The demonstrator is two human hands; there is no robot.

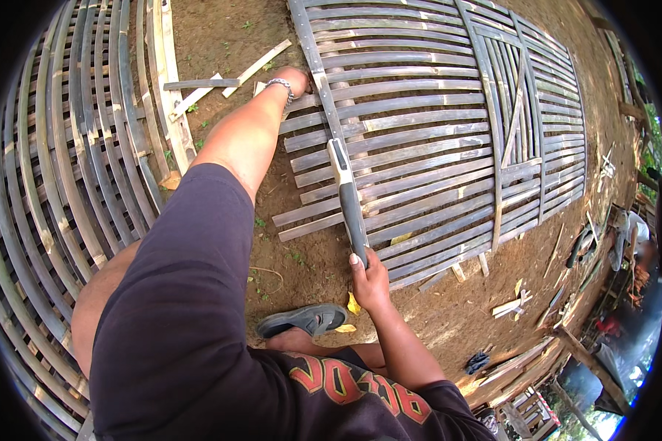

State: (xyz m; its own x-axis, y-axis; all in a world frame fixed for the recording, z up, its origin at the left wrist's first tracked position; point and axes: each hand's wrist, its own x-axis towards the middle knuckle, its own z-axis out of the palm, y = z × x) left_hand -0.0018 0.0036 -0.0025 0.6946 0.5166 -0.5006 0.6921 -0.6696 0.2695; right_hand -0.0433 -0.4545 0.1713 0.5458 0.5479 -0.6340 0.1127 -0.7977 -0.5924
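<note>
Bare brown dirt (pixel 434 323) fills most of the head view, bending at the fisheye rim. Only writing I can spot is big red-orange lettering with pale outlines on the dark shirt (pixel 191 242), upside down from here. A pale-and-dark tool (pixel 351 206) has a black patch near its upper end; any print there is too small to make out.

That tool lines up over the long rail of a slatted bamboo panel (pixel 426 143), which spreads from the middle to the upper right. Right hand (pixel 371 283) has its fingers curled shut around the tool's lower end, thumb along it. Left hand (pixel 294 81) is bunched up by the rail and slat ends, but its fingertips are hidden, so can't tell how far open it is or what it's gripping.

Around that: a second bamboo lattice (pixel 59 147) crowds the left side, loose sticks (pixel 257 67) lie near the left hand, and a dark sandal (pixel 301 320) is just below the slat ends. Left sleeve and knee block part of the lattice. Far right is a hazy, cut-off jumble, hard to read.
</note>
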